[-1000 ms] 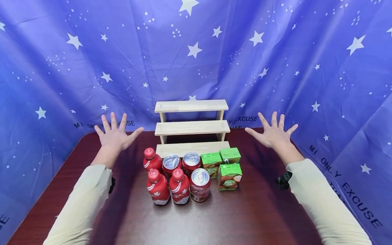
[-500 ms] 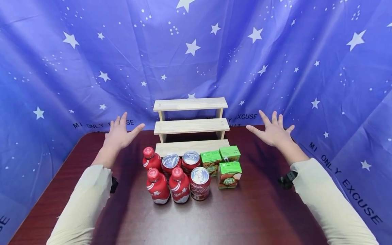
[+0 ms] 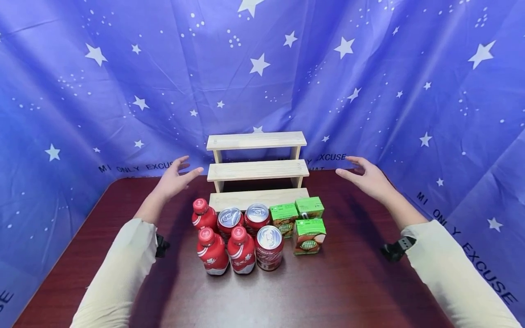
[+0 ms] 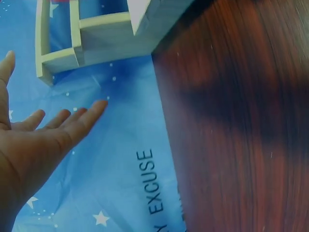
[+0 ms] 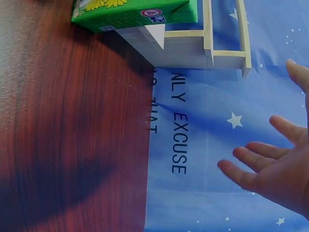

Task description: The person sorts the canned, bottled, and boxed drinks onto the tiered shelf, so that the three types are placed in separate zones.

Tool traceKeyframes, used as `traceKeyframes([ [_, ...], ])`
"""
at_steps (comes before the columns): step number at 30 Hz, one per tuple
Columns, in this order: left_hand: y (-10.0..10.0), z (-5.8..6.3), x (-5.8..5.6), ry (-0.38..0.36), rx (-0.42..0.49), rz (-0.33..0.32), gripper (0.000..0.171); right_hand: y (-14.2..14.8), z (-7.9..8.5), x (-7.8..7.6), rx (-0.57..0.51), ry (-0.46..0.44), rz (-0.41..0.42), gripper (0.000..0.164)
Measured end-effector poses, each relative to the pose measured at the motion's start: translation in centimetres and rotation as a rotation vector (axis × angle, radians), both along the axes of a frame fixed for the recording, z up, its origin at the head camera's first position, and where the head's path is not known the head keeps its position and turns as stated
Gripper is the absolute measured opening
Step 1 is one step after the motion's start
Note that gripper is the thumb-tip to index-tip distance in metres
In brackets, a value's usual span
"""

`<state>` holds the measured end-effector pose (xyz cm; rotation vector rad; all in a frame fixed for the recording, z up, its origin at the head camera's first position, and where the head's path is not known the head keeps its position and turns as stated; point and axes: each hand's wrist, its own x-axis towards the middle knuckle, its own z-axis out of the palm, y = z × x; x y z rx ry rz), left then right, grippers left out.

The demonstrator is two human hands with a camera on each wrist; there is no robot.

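My left hand (image 3: 173, 181) hovers above the table to the left of a three-step wooden rack (image 3: 258, 171), holding nothing. On the rack's other side my right hand (image 3: 368, 180) is also raised and touches nothing. Fingers of both are relaxed and apart in the wrist views. In front of the rack stand several red bottles (image 3: 241, 253) on the left, several red drink cans (image 3: 269, 250) in the middle and several green-topped drink cartons (image 3: 309, 237) on the right. A corner of one green carton (image 5: 140, 14) shows in the right wrist view.
The dark red wooden table (image 3: 328, 291) reaches back to a blue curtain (image 3: 262, 91) with white stars, which hangs behind and on both sides. Bottles, cans and cartons stand close together just before the lowest step.
Both hands have turned from spread, palm-down poses to palms facing inward, with fingers less spread. The left hand has shifted slightly right. Rack and drinks stay put.
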<state>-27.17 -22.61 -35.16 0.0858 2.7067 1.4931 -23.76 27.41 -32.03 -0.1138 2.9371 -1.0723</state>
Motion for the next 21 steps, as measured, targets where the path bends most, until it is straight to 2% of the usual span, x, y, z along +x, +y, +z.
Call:
traceKeyframes([
  [3,0.6,-0.1,0.0,-0.028,0.149,-0.013,0.087,0.1,-0.2,0.5,-0.025,0.003,0.019,0.079],
  [6,1.1,-0.5,-0.2,-0.040,0.227,-0.031,0.084,0.1,-0.4,1.0,-0.047,0.002,0.041,0.077],
  [16,2.2,-2.7,-1.0,-0.077,0.312,-0.024,0.079,-0.7,-2.4,2.3,-0.115,0.035,0.158,0.064],
  [21,2.9,-3.3,-1.0,-0.113,0.379,-0.015,0.078,-1.3,-3.5,3.3,-0.147,0.039,0.219,0.055],
])
